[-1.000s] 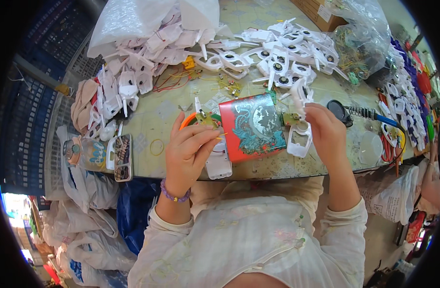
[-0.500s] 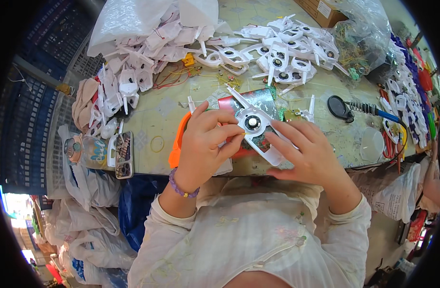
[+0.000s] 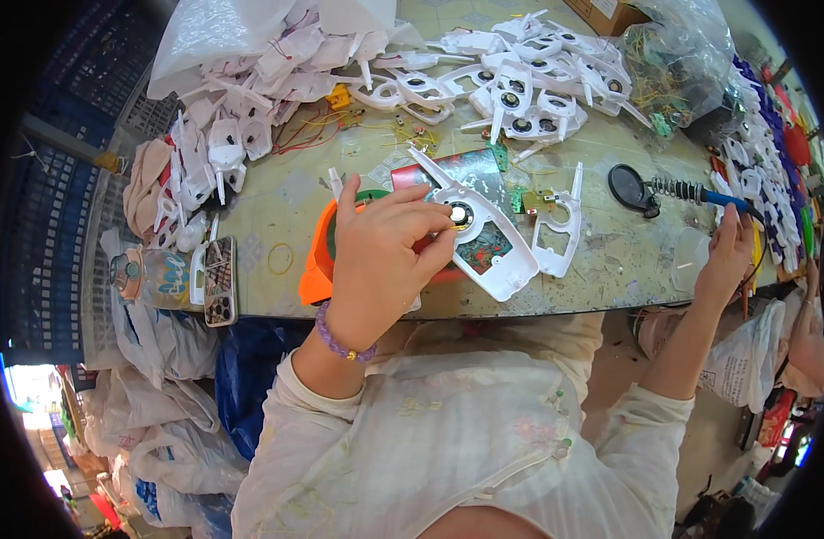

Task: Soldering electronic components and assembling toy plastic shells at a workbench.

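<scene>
My left hand (image 3: pixel 389 251) is closed on a white plastic shell (image 3: pixel 506 269), its thumb and fingers beside the round speaker (image 3: pixel 460 215) set in it. Whether a thin wire is also pinched there is hidden. The shell lies tilted over a red and dark picture-covered pad (image 3: pixel 470 172). At the right, my right hand (image 3: pixel 724 260) is open, its stretched fingertips at the lower side of a soldering iron's blue handle (image 3: pixel 717 198). The iron rests in a coiled-spring stand (image 3: pixel 672 188) with a round black dish (image 3: pixel 626 186).
Behind lie heaps of white shells (image 3: pixel 542 76) and a clear bag of wires (image 3: pixel 672 85). An orange tape dispenser (image 3: pixel 317 269) sits by my left hand. A white frame (image 3: pixel 558 235) with small circuit boards lies right of the shell. A phone (image 3: pixel 220 278) and jar (image 3: pixel 151 274) are far left.
My right hand has left the shell and moved right to the soldering iron. My left hand stays at the speaker; the shell has turned slightly. The whole view has shifted a little.
</scene>
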`<state>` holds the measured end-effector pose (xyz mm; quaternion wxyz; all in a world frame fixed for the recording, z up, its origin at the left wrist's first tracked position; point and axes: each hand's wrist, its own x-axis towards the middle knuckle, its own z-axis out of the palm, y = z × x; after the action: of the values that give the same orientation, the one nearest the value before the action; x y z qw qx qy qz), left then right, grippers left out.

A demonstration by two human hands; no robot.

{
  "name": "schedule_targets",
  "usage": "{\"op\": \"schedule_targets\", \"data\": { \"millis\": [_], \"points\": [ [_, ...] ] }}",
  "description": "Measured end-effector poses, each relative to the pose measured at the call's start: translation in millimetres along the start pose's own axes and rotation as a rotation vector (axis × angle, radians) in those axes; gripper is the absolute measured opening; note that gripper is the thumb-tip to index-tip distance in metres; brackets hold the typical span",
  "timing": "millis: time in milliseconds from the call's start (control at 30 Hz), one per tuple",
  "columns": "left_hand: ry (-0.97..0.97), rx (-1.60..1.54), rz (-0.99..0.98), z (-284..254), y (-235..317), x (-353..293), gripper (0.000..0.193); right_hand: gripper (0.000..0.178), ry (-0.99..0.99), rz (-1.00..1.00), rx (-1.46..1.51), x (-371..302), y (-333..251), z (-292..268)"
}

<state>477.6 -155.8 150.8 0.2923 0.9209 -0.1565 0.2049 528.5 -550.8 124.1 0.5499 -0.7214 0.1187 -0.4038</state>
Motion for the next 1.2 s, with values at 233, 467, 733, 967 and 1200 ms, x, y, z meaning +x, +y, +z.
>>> {"op": "schedule_targets", "data": {
  "millis": [233,467,733,967,1200],
  "points": [
    [-0.021,-0.012,-0.023,1,2,1,0.006,0.028,-0.177,0.094,-0.194,40,18,-19],
    [-0.028,-0.005,-0.025,-1,2,3,0.004,0.038,0.238,-0.473,-0.494,35,-50,-114],
    [-0.036,0.021,-0.027,-1,-1,0,0.005,0.03,-0.589,-0.273,0.389,-101,-95,13],
    [-0.062,-0.01,-0.048,-1,3,4,0.005,0.021,-0.857,-0.292,0.339,-104,-106,37],
    [-0.02,-0.003,-0.022,1,2,3,0.005,0.02,-0.868,-0.286,0.328,-107,-106,44]
  ]
}}
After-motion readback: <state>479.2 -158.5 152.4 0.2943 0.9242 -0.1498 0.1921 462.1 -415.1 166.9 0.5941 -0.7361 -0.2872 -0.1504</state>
